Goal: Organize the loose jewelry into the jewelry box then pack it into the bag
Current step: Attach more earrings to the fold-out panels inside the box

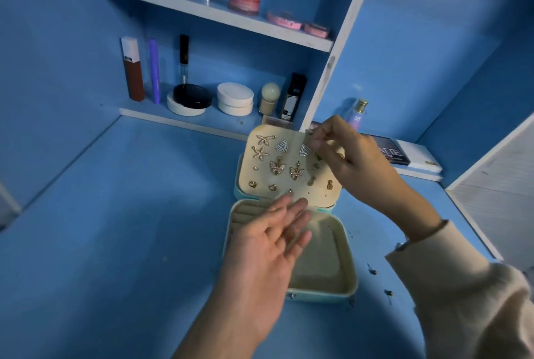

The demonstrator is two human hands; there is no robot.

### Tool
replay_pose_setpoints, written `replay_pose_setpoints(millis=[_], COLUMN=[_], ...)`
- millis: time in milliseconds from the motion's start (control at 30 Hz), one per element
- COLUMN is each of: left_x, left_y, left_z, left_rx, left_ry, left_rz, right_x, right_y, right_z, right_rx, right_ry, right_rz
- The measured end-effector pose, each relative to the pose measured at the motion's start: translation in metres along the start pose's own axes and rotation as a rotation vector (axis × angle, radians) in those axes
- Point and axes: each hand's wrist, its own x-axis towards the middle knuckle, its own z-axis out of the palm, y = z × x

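The teal jewelry box (319,296) lies open on the blue table, cream lined. Its upright earring panel (264,178) carries several pinned earrings: starfish, triangles, butterflies and small studs. My right hand (351,165) reaches over the panel's right side, with thumb and forefinger pinching its top right corner; a tiny pale bit shows at the fingertips. My left hand (270,246) hovers over the box's lower tray with fingers straight and spread, holding nothing. Two small loose earrings (373,271) (388,292) lie on the table to the right of the box. No bag is in view.
Behind the box, white shelves hold cosmetics: tubes, a black compact (192,95), a white jar (235,98), pink pots. A perfume bottle (358,113) and a dark palette (391,152) sit at the back right. A white panel edge (491,185) borders the right.
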Motion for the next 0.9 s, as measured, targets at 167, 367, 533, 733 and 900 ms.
replay_pose_setpoints(millis=[167,367,533,733,900], left_x=[0.007,0.014,0.015,0.013,0.010], left_y=[-0.005,-0.004,-0.002,-0.001,-0.007], left_z=[0.004,0.005,0.000,-0.002,-0.001], left_rx=[-0.216,-0.291,-0.316,-0.282,-0.236], left_ry=[0.056,0.074,0.039,0.026,0.051], left_rz=[-0.039,-0.046,-0.061,-0.049,0.005], right_x=[-0.007,-0.019,-0.030,-0.052,-0.074], right_y=[-0.005,-0.013,-0.018,-0.023,-0.029], right_z=[-0.004,-0.011,-0.015,-0.021,-0.026], right_rx=[0.008,-0.020,-0.027,-0.012,0.038], right_ry=[-0.003,-0.012,0.000,-0.017,-0.086], right_rz=[-0.012,-0.035,-0.065,-0.078,-0.074])
